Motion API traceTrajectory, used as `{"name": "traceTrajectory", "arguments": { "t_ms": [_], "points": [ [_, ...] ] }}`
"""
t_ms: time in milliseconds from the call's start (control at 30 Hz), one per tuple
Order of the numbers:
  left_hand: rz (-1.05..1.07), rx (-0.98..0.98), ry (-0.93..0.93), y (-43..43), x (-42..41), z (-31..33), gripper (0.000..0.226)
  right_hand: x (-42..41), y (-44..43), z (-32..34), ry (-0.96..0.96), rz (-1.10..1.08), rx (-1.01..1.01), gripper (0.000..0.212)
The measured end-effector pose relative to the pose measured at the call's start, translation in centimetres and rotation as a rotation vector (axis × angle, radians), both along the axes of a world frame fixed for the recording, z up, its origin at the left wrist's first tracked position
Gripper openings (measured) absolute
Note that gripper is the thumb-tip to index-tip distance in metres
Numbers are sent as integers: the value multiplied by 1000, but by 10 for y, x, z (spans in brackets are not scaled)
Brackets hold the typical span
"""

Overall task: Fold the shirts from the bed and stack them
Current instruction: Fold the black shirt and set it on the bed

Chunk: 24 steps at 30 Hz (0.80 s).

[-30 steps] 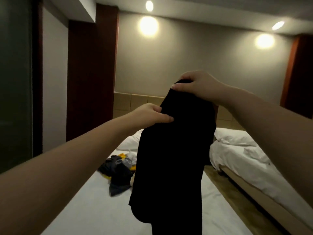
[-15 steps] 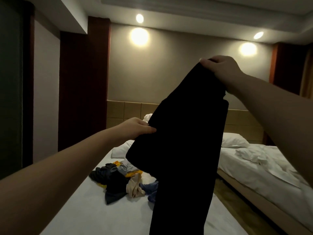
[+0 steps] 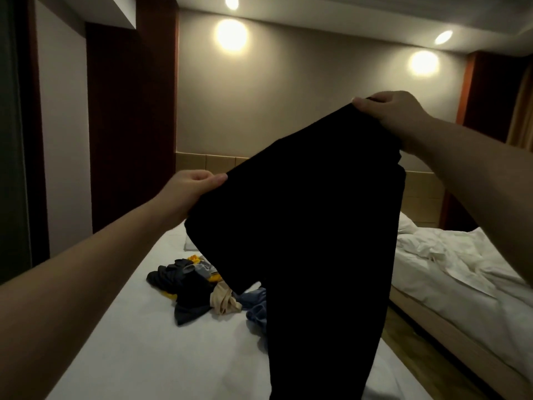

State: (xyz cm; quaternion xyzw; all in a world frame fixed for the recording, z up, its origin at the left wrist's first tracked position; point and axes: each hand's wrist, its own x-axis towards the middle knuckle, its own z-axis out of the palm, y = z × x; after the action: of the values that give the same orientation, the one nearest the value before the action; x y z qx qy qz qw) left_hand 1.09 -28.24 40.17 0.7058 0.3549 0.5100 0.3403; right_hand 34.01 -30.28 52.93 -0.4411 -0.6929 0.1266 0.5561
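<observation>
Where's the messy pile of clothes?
In the head view, the pile lies on the near bed, left of centre, partly hidden behind the raised black shirt.

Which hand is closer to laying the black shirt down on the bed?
Probably the left. The left hand grips the lower corner of the black shirt, above the white bed. The right hand holds the other end much higher, so it would have farther to come down.
</observation>
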Motion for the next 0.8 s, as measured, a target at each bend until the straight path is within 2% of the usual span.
{"name": "traceTrajectory", "arguments": {
  "t_ms": [67, 200, 267, 367, 433, 533, 567, 633, 700, 767, 800],
  "points": [
    [106, 82, 36, 0, 0, 7, 44, -1, 5, -5, 6, 1, 45, 30],
    [304, 234, 239, 1, 2, 13, 26, -2, 10, -9, -22, -7, 68, 27],
    [315, 238, 372, 0, 2, 14, 23, 0, 15, -12, -40, -62, 124, 25],
    [365, 215, 376, 1, -2, 24, 25, 2, 19, -17, -91, -58, 108, 27],
    [329, 129, 380, 2, -4, 27, 26, 5, 19, -19, -86, 18, 2, 26],
    [208, -24, 306, 5, -11, 29, 24, 15, 19, -21, -100, 156, -354, 36],
    [158, -71, 286, 8, -16, 29, 30, 19, 20, -22, -118, 225, -482, 44],
    [52, -163, 295, 22, -31, 28, 62, 28, 32, -26, -224, 290, -650, 65],
    [-34, -245, 338, 43, -43, 18, 79, 31, 52, -32, -306, 321, -691, 56],
    [-84, -341, 344, 64, -49, 5, 77, 26, 78, -41, -285, 335, -697, 42],
    [-79, -384, 333, 75, -48, -2, 74, 24, 94, -45, -249, 346, -698, 42]
  ]
}}
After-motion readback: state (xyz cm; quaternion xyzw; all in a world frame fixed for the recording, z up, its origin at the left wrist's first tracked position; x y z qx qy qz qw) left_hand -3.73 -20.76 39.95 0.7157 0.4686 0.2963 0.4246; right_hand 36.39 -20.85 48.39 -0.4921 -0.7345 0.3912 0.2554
